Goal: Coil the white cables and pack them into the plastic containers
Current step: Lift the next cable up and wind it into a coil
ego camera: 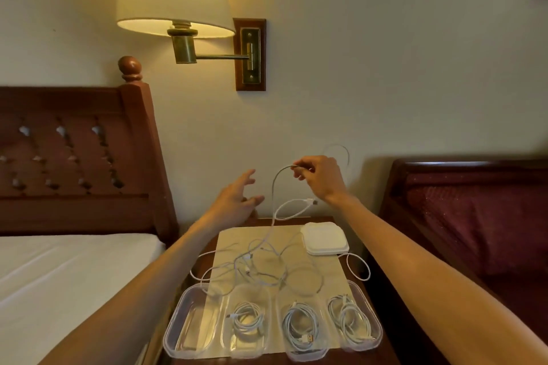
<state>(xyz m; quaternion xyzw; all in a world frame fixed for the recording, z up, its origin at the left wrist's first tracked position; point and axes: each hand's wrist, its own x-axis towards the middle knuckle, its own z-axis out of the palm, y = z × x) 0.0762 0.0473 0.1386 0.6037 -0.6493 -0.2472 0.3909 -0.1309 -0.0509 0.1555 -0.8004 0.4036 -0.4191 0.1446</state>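
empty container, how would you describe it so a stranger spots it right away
Find the nightstand between the two beds, then the row of four clear plastic containers along its near edge. The empty container is the leftmost, the only one holding no coiled white cable.

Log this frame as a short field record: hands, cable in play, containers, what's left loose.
right hand: pinches a white cable, lifted above the table
left hand: open, fingers spread, holding nothing
containers: four clear ones in a row; three hold coiled cables, the leftmost holds none
loose cables: tangled on the mat
stacked lids: at the mat's far right corner
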